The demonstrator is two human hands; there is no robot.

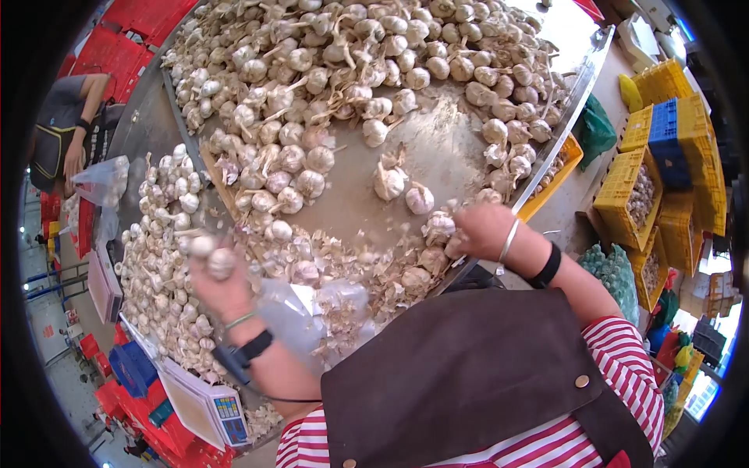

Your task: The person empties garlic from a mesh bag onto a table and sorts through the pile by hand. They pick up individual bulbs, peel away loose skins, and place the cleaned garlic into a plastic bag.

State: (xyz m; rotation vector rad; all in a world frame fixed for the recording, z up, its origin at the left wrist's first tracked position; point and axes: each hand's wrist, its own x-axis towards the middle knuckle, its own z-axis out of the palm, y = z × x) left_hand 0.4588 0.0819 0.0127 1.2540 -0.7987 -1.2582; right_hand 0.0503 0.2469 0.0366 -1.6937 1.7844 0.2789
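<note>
My left hand [220, 287] is closed around garlic bulbs; two pale bulbs [221, 264] show at its fingertips, slightly blurred. It hovers at the edge of a heap of cleaned white garlic [160, 253] on the left. On the other side, my right hand [485, 232] has its fingers curled at a garlic bulb [439, 225] near the metal table's right edge; its fingertips are partly hidden. Between the hands lie loose papery garlic skins [367, 273]. Two bulbs [420, 199] sit on the bare metal beyond, and a large pile of untrimmed garlic [343, 47] covers the far part.
A clear plastic bag [292, 312] lies close to my apron. At lower left stands a weighing scale [203, 405] with a keypad. Yellow crates [624, 187] are stacked at right, some holding garlic. Another person [66, 132] stands at far left beside red crates.
</note>
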